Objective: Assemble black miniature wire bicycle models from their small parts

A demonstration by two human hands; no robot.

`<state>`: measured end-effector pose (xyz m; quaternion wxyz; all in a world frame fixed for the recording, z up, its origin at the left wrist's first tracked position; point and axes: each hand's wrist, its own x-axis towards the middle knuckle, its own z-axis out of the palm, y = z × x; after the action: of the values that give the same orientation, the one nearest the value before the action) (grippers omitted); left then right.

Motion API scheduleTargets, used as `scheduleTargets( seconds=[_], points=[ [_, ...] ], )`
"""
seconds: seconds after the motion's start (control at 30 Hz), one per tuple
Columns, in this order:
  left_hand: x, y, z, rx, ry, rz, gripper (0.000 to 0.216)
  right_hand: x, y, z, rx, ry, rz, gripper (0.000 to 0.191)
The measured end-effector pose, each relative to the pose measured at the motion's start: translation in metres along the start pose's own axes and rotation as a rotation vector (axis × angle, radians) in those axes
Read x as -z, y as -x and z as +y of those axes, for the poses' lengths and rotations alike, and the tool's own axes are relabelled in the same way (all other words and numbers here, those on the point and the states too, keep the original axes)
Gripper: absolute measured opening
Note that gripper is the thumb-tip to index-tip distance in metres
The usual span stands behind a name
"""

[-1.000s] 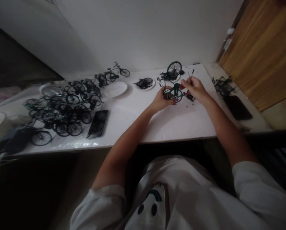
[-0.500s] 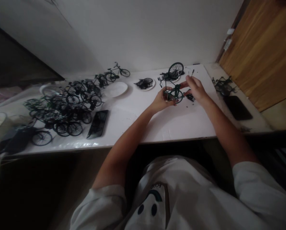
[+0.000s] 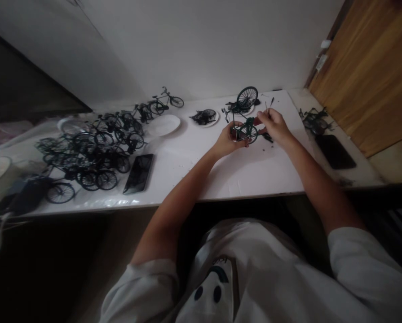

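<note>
A miniature dark-green bicycle (image 3: 249, 121) sits over the white bench (image 3: 254, 175), inside the left grip (image 3: 226, 141) — fingers curled closed around its lower part. The right grip (image 3: 274, 126), fingers bent, is just beside it — its hold unclear.

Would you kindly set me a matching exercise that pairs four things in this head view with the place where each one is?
Things:
1. dark-green model bicycle with thin-spoked wheels
2. tangled heap of dark model bicycles
3. black rectangular smartphone with a glossy screen
4. brown wood-grained panel

Places:
A. at the far right, beyond the white rectangular table
B. at the table's left end
C. in the left hand
D. on the table, between the heap and the left forearm

Pairs: 1-C, 2-B, 3-D, 4-A
</note>
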<state>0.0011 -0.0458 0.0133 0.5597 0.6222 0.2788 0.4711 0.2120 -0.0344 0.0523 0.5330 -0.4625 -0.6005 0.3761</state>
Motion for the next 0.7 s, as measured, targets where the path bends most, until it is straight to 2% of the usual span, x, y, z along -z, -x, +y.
scheduleTargets(
  seconds=[0.4,0.7],
  points=[
    [0.0009,0.0002,-0.0031,0.000,0.005,-0.013,0.071,0.0004,-0.0016,0.0057,0.076,-0.014,0.020,0.072],
    [0.0026,-0.0019,0.0005,0.013,0.031,-0.048,0.056,0.0012,-0.0013,0.0067,0.073,0.020,0.013,0.067]
  ],
)
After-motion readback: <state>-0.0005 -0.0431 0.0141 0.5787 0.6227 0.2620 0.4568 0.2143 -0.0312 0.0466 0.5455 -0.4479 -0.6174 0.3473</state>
